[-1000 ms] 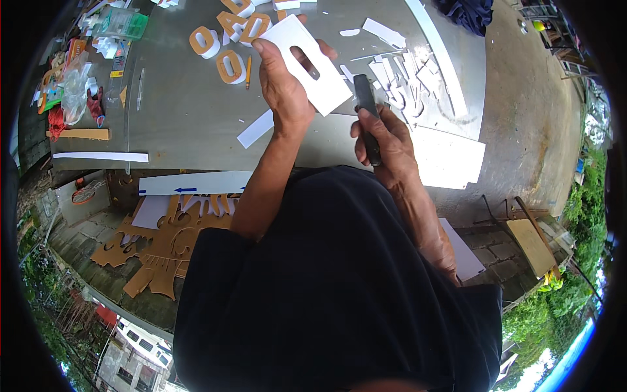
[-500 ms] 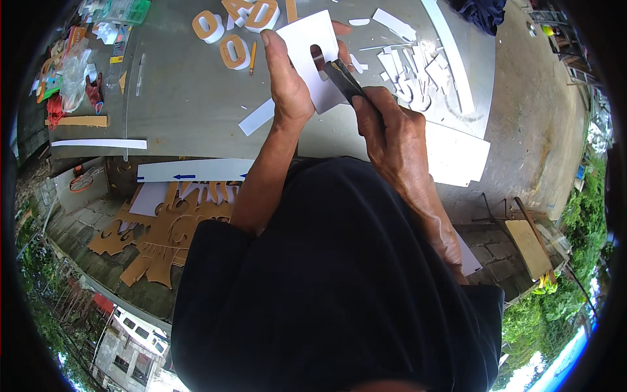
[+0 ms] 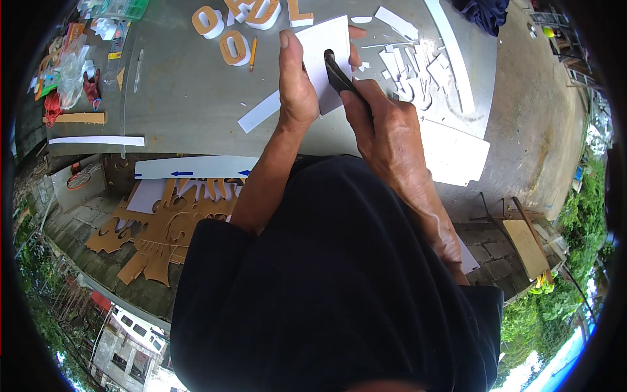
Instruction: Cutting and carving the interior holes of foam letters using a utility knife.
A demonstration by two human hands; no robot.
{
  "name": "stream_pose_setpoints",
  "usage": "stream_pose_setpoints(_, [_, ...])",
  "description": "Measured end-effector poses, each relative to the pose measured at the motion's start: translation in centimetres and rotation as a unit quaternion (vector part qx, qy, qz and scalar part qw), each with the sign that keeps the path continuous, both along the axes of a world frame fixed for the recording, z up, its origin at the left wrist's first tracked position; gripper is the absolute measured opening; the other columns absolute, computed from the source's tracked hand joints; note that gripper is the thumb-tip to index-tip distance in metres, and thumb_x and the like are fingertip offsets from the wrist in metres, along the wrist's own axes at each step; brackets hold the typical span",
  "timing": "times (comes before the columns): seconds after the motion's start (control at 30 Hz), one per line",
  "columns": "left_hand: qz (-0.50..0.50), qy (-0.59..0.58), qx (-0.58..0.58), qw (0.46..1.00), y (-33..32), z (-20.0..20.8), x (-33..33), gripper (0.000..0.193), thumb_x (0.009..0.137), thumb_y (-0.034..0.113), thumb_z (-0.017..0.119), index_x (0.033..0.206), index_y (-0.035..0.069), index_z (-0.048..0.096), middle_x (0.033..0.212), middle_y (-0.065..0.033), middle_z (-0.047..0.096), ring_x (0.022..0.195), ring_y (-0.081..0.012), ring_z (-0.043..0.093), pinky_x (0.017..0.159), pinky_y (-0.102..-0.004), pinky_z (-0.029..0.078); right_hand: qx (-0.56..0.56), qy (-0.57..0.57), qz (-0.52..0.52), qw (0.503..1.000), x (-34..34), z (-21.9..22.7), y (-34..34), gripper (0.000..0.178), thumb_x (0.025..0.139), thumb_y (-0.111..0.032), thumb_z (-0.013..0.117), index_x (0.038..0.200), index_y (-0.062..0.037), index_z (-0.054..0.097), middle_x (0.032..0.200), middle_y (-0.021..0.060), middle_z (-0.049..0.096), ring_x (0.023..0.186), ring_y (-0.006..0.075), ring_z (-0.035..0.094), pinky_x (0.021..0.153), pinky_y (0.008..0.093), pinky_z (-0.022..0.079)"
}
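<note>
My left hand (image 3: 298, 85) grips a white board (image 3: 315, 53) by its edges, thumb on the near-left side and fingertips showing past the right edge. The board is tilted up above the table. In my right hand (image 3: 385, 124) is a dark, narrow, flat tool (image 3: 341, 81), its kind unclear. Its tip is at the oval hole in the board and covers most of that opening. Beyond the board lie tan-faced white block letters (image 3: 235, 49) and a yellow pencil (image 3: 253, 53). A white strip (image 3: 260, 112) lies beside my left wrist.
White offcuts (image 3: 418, 72) are heaped to the right, beside a long curved white strip (image 3: 450, 52). A large white sheet (image 3: 457, 153) overhangs the table's near edge. Plastic bags (image 3: 70, 72) and tools clutter the far left. Brown cut-out sheets (image 3: 163, 228) rest below the table.
The tool's tip has shifted up and left across the hole, and my right hand has moved slightly left. My left hand and the board have moved a little right and down.
</note>
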State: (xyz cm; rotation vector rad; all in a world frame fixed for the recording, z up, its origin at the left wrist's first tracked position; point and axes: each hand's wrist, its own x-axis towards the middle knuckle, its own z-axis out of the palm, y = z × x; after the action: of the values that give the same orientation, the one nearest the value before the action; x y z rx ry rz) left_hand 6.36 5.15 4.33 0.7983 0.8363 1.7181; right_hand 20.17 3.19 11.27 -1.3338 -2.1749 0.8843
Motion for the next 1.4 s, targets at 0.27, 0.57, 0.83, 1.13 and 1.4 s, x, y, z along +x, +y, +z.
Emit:
stream_pose_setpoints(0.27, [0.006,0.026,0.018,0.999,-0.5,-1.0,0.0,0.084,0.1,0.065,0.025,0.112,-0.006,0.068,0.085,-0.0117,0.069,0.078,-0.0182,0.065,0.069,-0.0307,0.052,-0.087,0.052,-0.018,0.995,-0.4,0.0,0.0,0.014,0.095,-0.014,0.065,0.091,-0.0006,0.063,0.059,0.0197,0.062,0.055,0.0371,0.066,0.051,0.0448,0.05])
stream_pose_setpoints(0.57, [0.014,0.024,-0.008,1.0,-0.5,-0.9,0.1,0.08,0.1,0.063,0.031,0.108,-0.006,0.069,0.094,-0.0135,0.071,0.083,-0.0185,0.066,0.076,-0.032,0.052,-0.023,0.024,-0.011,0.999,-0.1,-0.7,0.0,0.012,0.094,-0.015,0.066,0.097,-0.0037,0.065,0.063,0.0184,0.065,0.061,0.0364,0.068,0.056,0.0449,0.052])
stream_pose_setpoints(0.83, [0.029,0.021,-0.042,0.998,-0.2,-0.8,0.2,0.078,0.101,0.062,0.029,0.106,-0.005,0.07,0.087,-0.011,0.07,0.082,-0.0182,0.065,0.075,-0.0318,0.051,-0.068,0.038,-0.016,0.997,0.0,-0.8,0.2,0.009,0.094,-0.011,0.067,0.097,-0.0025,0.068,0.064,0.0166,0.066,0.059,0.0335,0.068,0.057,0.0426,0.052])
stream_pose_setpoints(1.13, [0.035,0.029,-0.038,0.998,-0.7,-1.5,0.4,0.082,0.098,0.069,0.025,0.114,-0.002,0.062,0.088,-0.0142,0.068,0.078,-0.02,0.064,0.069,-0.0332,0.052,-0.121,0.073,-0.033,0.989,0.4,-1.2,0.1,0.01,0.094,-0.01,0.066,0.095,0.0004,0.068,0.064,0.0167,0.064,0.055,0.0298,0.063,0.055,0.0389,0.048])
stream_pose_setpoints(1.4, [0.028,-0.012,-0.014,0.999,-1.4,-2.2,1.1,0.079,0.101,0.062,0.026,0.1,-0.004,0.07,0.088,-0.0109,0.069,0.081,-0.0183,0.064,0.073,-0.0323,0.05,-0.145,0.06,-0.045,0.987,0.2,-0.9,-0.2,0.013,0.095,-0.011,0.066,0.096,0.0021,0.067,0.064,0.0188,0.065,0.057,0.0315,0.067,0.055,0.0389,0.049])
